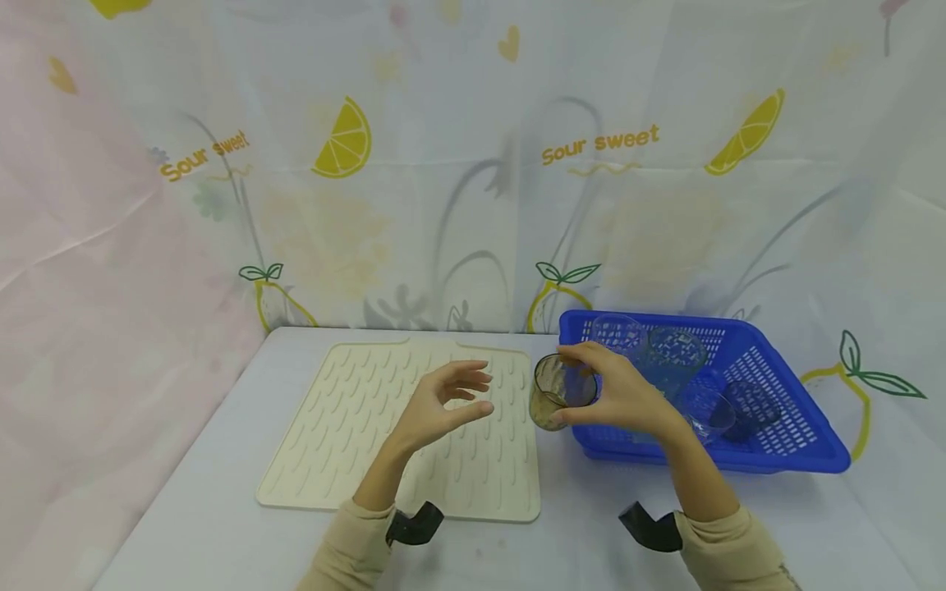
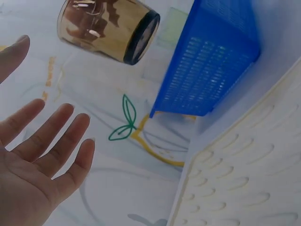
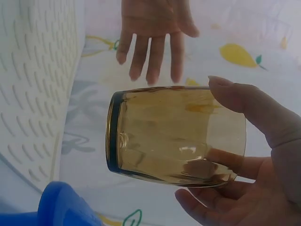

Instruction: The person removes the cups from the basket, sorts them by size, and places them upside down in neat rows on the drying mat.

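Observation:
An amber drinking glass [image 1: 548,402] is held near its rim by my right hand [image 1: 628,394], thumb on one side and fingers on the other. In the right wrist view the glass [image 3: 160,136] shows its thick dark base. The same glass [image 2: 108,28] appears at the top of the left wrist view. My left hand [image 1: 443,402] hovers over the cream drying mat [image 1: 355,460], fingers loosely bent and holding nothing. A gap separates it from the glass. Behind the right hand stands a blue plastic basket [image 1: 805,435].
Inside the basket are several glasses, among them a clear glass [image 1: 619,330], a bluish textured glass [image 1: 674,357] and a dark glass [image 1: 750,406]. The white table [image 1: 214,460] runs up to a printed curtain [image 1: 443,205] at the back.

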`<state>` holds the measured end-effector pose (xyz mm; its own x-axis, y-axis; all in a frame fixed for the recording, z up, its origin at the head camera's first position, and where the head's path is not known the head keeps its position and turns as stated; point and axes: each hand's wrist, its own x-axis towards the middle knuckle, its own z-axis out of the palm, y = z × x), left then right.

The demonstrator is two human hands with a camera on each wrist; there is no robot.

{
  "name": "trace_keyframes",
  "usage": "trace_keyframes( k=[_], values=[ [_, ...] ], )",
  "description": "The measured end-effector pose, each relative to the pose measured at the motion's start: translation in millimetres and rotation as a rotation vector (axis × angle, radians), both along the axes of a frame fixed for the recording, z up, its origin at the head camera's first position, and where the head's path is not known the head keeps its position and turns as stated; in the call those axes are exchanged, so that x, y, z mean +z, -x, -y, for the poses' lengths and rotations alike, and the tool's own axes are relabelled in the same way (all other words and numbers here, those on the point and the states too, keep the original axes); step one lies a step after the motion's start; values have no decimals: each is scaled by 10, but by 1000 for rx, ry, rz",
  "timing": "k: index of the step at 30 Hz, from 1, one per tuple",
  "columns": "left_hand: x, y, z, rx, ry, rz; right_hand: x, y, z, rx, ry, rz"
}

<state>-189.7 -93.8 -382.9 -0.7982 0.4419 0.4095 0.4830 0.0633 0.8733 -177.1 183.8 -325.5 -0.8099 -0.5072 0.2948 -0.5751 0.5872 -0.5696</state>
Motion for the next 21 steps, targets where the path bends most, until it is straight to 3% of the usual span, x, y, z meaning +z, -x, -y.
trace_keyframes(
  k=[12, 21],
  values=[
    [63, 16, -176, -91, 6, 19, 2, -2, 252, 126, 66, -5],
    [65, 13, -212, -160, 18, 49, 13, -11, 347, 163, 69, 0]
  ],
)
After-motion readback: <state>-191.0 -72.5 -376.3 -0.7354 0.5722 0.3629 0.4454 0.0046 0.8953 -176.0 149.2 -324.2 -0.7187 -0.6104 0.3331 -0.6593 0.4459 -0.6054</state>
